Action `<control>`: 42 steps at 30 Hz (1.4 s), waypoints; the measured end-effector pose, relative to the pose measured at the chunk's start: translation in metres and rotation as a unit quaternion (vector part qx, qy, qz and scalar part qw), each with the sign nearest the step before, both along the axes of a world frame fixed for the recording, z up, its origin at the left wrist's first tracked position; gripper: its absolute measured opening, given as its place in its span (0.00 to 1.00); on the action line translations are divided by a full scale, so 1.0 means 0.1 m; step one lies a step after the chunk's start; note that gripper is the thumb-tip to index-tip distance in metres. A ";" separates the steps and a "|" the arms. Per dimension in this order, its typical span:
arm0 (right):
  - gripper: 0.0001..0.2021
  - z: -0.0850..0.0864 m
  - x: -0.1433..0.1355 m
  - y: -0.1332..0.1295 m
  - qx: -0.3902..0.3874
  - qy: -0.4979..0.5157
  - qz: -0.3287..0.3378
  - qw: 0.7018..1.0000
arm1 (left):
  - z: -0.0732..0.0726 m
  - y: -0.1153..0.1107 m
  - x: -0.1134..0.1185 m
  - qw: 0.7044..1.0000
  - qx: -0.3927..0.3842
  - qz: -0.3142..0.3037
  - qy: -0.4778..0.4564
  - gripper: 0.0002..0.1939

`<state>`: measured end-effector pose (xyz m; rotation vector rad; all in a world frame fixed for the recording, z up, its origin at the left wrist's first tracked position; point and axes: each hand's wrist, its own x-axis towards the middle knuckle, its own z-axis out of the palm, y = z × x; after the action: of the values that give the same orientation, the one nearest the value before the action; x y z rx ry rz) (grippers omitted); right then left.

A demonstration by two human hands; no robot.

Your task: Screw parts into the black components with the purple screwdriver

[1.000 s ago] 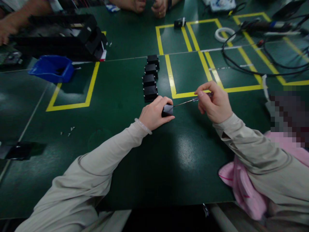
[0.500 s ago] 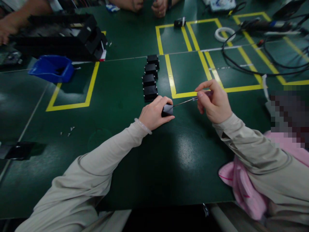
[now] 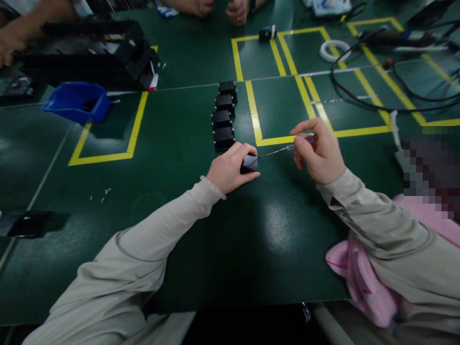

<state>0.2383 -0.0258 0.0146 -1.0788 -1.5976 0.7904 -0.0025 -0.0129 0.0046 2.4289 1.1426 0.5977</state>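
My left hand (image 3: 230, 167) is closed around a small black block (image 3: 250, 164) on the green table, thumb on the near side and fingers over the far side. In my right hand (image 3: 319, 151) a screwdriver (image 3: 276, 152) is pinched by its clear handle, its thin shaft pointing left. The tip of the shaft meets the right side of the block; the exact contact spot is too small to make out. Just beyond my left hand stands a row of several similar black blocks (image 3: 224, 136), with small shiny screws at their sides.
Loose screws (image 3: 105, 194) lie at left. Farther back are a blue bin (image 3: 81, 103) and a large black housing (image 3: 89, 62), with a co-worker's arm beside it. Another person's hands (image 3: 237, 12) rest at the far edge. A tape roll (image 3: 335, 51), cables and pink cloth (image 3: 366, 282) are at right.
Both hands, the block and the screwdriver keep nearly the same place. The fingers of my right hand have shifted very slightly on the handle.
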 end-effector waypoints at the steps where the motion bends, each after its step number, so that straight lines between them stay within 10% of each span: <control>1: 0.16 0.00 0.00 0.00 -0.003 0.000 -0.001 1.000 | 0.00 0.00 0.00 1.000 0.000 0.000 0.000 0.21; 42: 0.16 0.01 0.00 0.00 0.002 -0.007 -0.005 1.000 | 0.00 0.00 0.00 1.000 0.003 -0.003 0.001 0.21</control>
<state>0.2380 -0.0254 0.0160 -1.0905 -1.6025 0.7738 -0.0029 -0.0127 0.0045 2.4381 1.1360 0.5982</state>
